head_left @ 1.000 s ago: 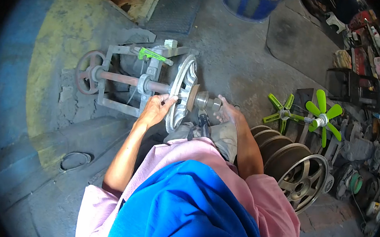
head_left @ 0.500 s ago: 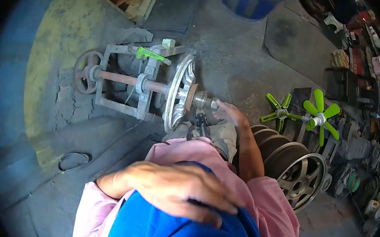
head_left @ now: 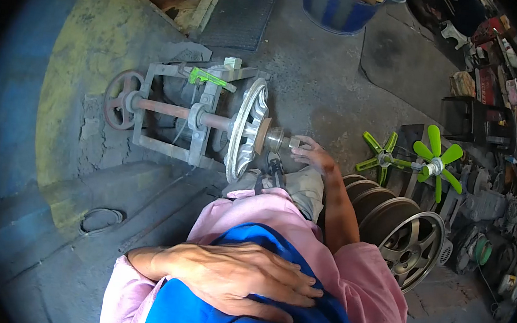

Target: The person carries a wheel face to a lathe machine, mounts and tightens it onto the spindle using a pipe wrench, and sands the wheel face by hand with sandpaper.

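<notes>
My left hand (head_left: 239, 277) lies flat on the blue cloth (head_left: 196, 316) over my chest, fingers stretched out, holding nothing. My right hand (head_left: 313, 154) is at the nut (head_left: 294, 142) on the shaft's right end, its fingertips near or touching it, fingers apart. Left of the nut sit a metal collar (head_left: 274, 139) and a brown disc (head_left: 262, 135). Beside them a silver wheel (head_left: 246, 129) stands upright on the shaft (head_left: 216, 121), which runs through a grey metal frame (head_left: 167, 148).
A green wrench (head_left: 207, 77) rests on the frame. At its left is a red-brown handwheel (head_left: 122, 99). Stacked rims (head_left: 411, 248) lie right of my legs, near a green fan (head_left: 435, 161) and a green star-shaped part (head_left: 385, 158). A blue tub (head_left: 333, 14) stands ahead.
My left hand has let go of the silver wheel and moved down onto the blue cloth on my chest. My right hand stays by the nut, with its fingers slightly shifted.
</notes>
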`<control>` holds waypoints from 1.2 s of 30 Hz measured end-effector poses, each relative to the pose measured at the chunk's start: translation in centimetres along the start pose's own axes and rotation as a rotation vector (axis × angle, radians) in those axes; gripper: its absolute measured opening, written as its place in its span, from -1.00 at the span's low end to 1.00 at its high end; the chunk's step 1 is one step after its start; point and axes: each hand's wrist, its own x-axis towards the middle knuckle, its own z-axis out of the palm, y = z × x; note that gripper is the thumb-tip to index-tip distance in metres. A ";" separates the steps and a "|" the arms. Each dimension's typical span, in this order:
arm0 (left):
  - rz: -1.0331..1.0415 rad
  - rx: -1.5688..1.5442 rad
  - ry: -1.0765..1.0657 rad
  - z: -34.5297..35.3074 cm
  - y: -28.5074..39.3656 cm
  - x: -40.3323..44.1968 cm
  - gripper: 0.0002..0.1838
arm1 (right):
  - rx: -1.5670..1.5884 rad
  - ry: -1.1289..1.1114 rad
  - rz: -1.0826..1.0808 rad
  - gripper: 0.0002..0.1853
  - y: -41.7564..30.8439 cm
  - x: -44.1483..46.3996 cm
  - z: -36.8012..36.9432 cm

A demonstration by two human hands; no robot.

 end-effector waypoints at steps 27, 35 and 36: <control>0.078 0.006 -0.016 1.0 -0.6 0.8 -0.34 | 0.002 0.121 0.232 -0.17 -0.1 1.0 0.8; 0.041 0.025 -0.088 0.5 -0.6 1.5 -0.29 | -0.038 0.000 0.216 -0.18 1.8 3.1 -0.6; 0.041 0.021 -0.092 0.6 -0.7 1.4 -0.29 | -0.023 -0.017 0.434 -0.16 2.1 3.8 -0.9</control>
